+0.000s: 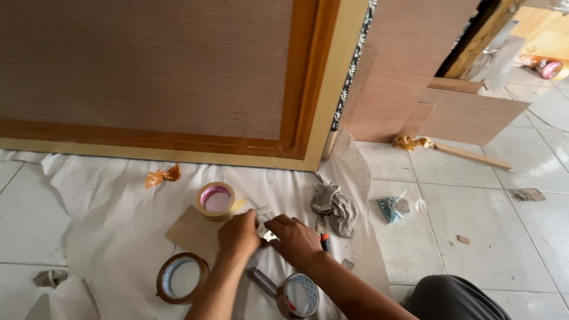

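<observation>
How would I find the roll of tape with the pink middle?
Start at the big framed panel leaning on the floor, then look down to the white sheet spread before it. The beige tape roll lies flat just above the left hand. Unlike the two brown rolls nearer the camera, its centre looks pink.

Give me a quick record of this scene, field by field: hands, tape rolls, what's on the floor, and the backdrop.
left hand: pinching a small clear strip; grip closed on it
right hand: touching the same strip, fingers curled
clear strip: between both hands, detail blurred
tape rolls: tan roll on cardboard piece; brown roll lower left; third roll near right forearm
floor: white sheet over tiles, grey rag, bag of small hardware
backdrop: framed wooden panel, plywood boards
</observation>
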